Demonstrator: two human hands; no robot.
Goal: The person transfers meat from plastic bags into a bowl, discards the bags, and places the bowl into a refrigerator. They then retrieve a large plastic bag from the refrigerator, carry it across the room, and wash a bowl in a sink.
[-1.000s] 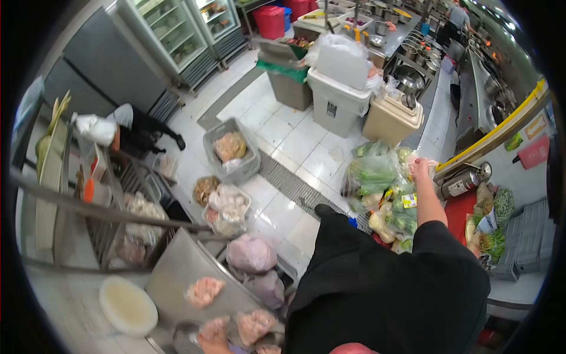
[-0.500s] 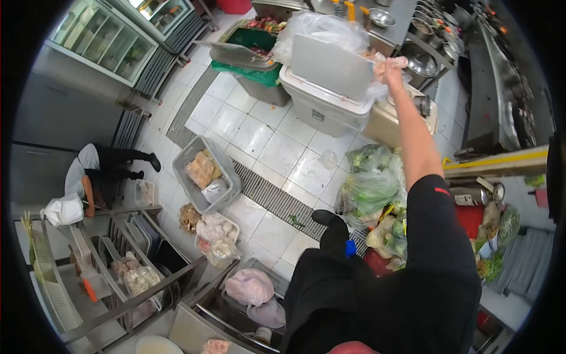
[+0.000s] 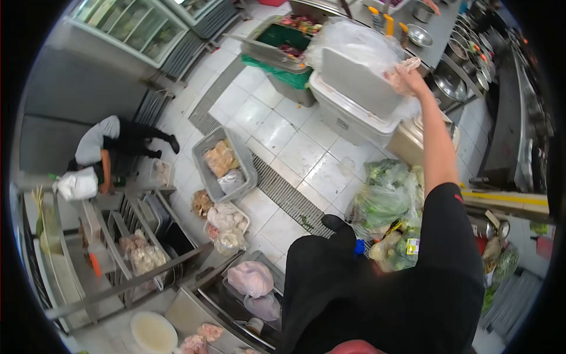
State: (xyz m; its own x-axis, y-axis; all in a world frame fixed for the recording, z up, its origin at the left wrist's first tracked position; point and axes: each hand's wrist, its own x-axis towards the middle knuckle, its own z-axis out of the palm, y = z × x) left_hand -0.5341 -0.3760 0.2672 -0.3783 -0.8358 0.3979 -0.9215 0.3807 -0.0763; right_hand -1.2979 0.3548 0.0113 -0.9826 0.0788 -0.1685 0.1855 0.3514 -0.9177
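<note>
My right hand (image 3: 410, 75) is stretched far forward over the back right edge of a grey-white lidded bin (image 3: 345, 115). Its fingers are closed on a pale pink piece of raw meat (image 3: 396, 81), small and partly covered by the hand. Beside the hand stands the bin's raised grey lid (image 3: 358, 75), with a large clear plastic bag (image 3: 354, 42) behind it. A beige box (image 3: 415, 138) is below my forearm. My left hand is out of view.
A waste bin with green liner (image 3: 286, 38) stands further back. Bagged vegetables (image 3: 386, 200) lie near my feet; a grey tub (image 3: 250, 177) is left of the floor drain (image 3: 289, 197). A person (image 3: 97, 144) bends by the rack at left. More pink meat (image 3: 194, 343) lies on the lower counter.
The whole view has shifted, so the room sits further right and more of the lower counter shows. My right hand stays extended by the bin, its wrist turned and the meat hanging differently.
</note>
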